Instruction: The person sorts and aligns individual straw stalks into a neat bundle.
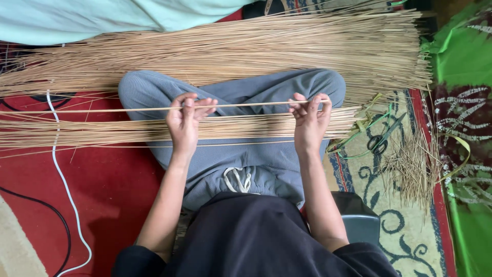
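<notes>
I sit cross-legged in grey trousers and hold one long thin stick [251,106] level across my knees. My left hand [187,120] pinches it near the middle, and my right hand [310,120] pinches its right end. Just under my hands a flat bundle of the same pale sticks [128,129] lies across my lap and runs off to the left. A much bigger heap of sticks [246,48] is spread beyond my knees.
Black scissors [382,139] and green strapping lie on the patterned rug at right, beside a small pile of short trimmed stick ends [410,169]. A white cable [66,190] and a black cable cross the red carpet at left. Green cloth [464,56] borders the right edge.
</notes>
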